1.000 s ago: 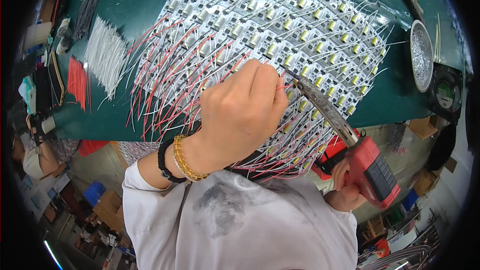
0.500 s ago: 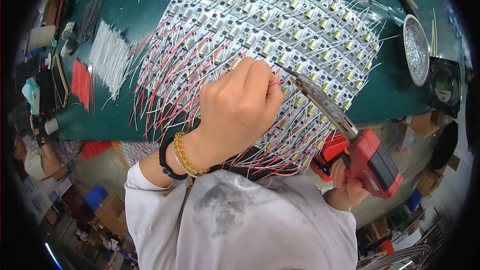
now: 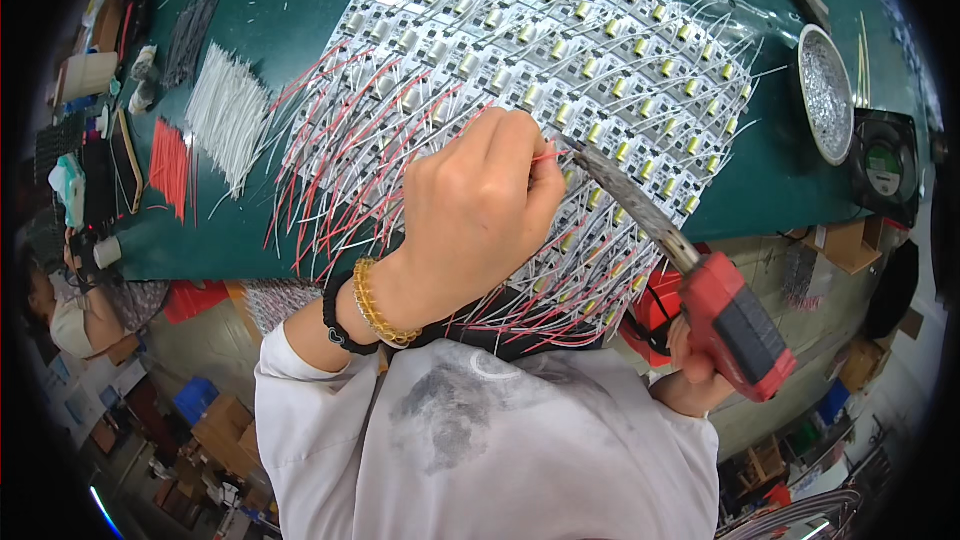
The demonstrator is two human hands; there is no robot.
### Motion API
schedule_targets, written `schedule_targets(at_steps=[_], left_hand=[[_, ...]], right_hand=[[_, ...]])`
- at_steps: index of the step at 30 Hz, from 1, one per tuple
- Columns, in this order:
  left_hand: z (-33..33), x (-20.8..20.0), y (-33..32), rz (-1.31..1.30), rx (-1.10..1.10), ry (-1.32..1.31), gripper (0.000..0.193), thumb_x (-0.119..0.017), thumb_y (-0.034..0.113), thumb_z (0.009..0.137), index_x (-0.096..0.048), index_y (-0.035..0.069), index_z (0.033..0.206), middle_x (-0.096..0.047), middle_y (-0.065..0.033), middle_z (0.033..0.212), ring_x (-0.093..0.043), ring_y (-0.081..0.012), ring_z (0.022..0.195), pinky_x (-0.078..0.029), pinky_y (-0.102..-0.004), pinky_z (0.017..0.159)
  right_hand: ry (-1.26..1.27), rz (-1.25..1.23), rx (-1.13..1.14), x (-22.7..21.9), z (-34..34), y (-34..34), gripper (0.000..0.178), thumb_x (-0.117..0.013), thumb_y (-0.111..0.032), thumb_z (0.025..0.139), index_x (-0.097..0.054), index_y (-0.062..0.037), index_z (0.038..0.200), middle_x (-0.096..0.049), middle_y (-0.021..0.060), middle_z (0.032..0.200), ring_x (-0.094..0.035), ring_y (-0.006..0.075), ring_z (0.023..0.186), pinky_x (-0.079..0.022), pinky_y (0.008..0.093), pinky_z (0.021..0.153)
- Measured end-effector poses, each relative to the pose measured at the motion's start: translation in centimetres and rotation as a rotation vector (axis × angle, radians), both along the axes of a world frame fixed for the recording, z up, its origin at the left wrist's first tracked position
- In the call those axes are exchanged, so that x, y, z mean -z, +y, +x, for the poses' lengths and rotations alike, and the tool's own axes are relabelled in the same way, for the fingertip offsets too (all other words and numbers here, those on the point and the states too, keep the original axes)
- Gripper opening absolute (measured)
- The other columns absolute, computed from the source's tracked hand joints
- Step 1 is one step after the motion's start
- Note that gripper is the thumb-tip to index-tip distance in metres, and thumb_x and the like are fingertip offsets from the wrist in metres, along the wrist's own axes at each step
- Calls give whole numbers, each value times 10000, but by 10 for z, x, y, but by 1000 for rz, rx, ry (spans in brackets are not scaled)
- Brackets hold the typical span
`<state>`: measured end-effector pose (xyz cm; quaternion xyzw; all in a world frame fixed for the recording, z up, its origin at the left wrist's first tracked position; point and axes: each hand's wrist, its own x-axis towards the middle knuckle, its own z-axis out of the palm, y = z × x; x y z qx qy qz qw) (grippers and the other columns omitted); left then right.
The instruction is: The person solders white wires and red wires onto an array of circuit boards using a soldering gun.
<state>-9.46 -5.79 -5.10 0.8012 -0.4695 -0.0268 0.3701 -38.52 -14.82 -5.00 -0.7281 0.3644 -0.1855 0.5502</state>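
Note:
A large panel of small white circuit boards (image 3: 520, 45) lies on the green table, with red and white wires attached across many boards. My left hand (image 3: 480, 205), closed in a pinch, is over the middle of the panel. From its fingertips a short red wire (image 3: 549, 155) pokes out to the right. My right hand (image 3: 697, 372) grips a red and black soldering gun (image 3: 738, 325) at the panel's lower right. The gun's dark tip points up and left, close to the end of the red wire; whether they touch I cannot tell.
Left of the panel lie bundles of white wires (image 3: 226, 118), red wires (image 3: 170, 172) and black wires (image 3: 190, 38). To the right are a round metal dish (image 3: 826, 100) and a black fan (image 3: 886, 168). Another person's arm (image 3: 88, 315) shows at far left.
The soldering gun has shifted slightly left, its tip nearer my left fingertips. My left hand keeps its pinch on the red wire, almost in the same place.

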Motion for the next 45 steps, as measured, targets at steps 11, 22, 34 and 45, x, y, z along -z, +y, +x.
schedule_targets(at_steps=[11,22,34,45], left_hand=[[2,5,-1,-33,29,-7,145,-663,40,744,-519,60,737,-540,-67,662,-543,-224,483,-401,-326,403],[6,-9,6,-11,95,70,106,-656,29,809,-553,33,787,-526,-83,661,-559,-240,529,-421,-327,450],[-14,-19,1,-90,13,124,65,-647,34,840,-584,17,846,-569,-72,708,-560,-234,574,-430,-328,485],[-18,-1,-9,31,32,21,127,-682,-27,751,-577,44,743,-549,-33,635,-547,-144,513,-424,-270,476]], right_hand=[[-238,213,224,6,19,12,744,-752,-572,739,-502,15,1122,-595,46,875,-563,118,738,-432,248,661],[-434,112,256,7,32,10,806,-651,-554,836,-460,151,1178,-471,0,480,-427,100,362,-344,236,389],[-412,185,50,-6,21,6,844,-600,-588,855,-405,119,1273,-485,1,501,-436,104,397,-362,250,427],[-450,214,-41,7,13,0,582,-680,-442,857,-402,44,1017,-522,19,533,-463,82,407,-350,221,406]])
